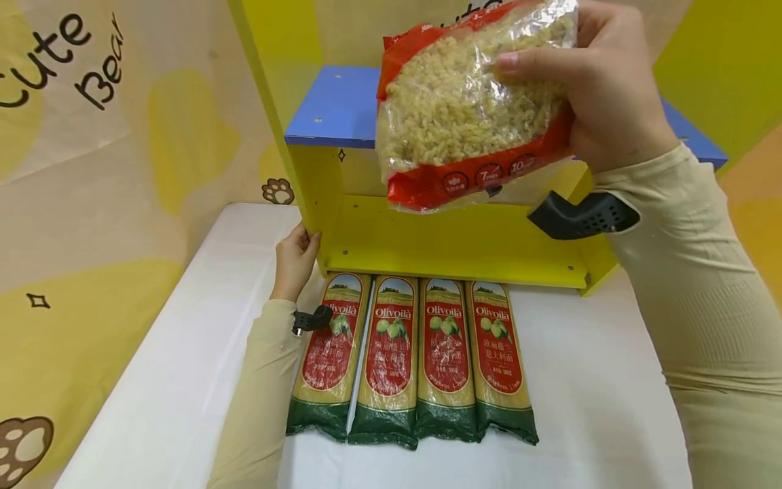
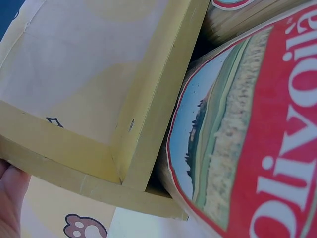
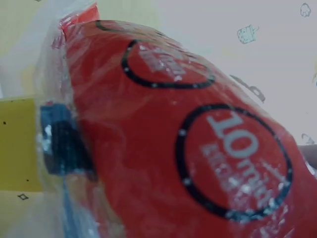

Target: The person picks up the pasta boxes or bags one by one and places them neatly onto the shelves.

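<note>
My right hand (image 1: 617, 88) grips a red-and-clear bag of short pasta (image 1: 470, 109) by its right end, thumb across the front. The bag is tilted and held up before the blue shelf board (image 1: 332, 102). Close up in the right wrist view, the bag's red side (image 3: 138, 134) carries a "10 min" mark. My left hand (image 1: 296, 255) holds the lower left side panel of the yellow shelf unit (image 1: 427, 238); part of its fingers is hidden behind the panel. In the left wrist view, fingertips (image 2: 14, 191) show at the panel's edge (image 2: 74, 183).
Several Olivoilà spaghetti packs (image 1: 391, 353) lie side by side on the white tabletop (image 1: 586, 380), their top ends against the unit's front base. A patterned cloth (image 1: 110, 170) hangs behind and at the left.
</note>
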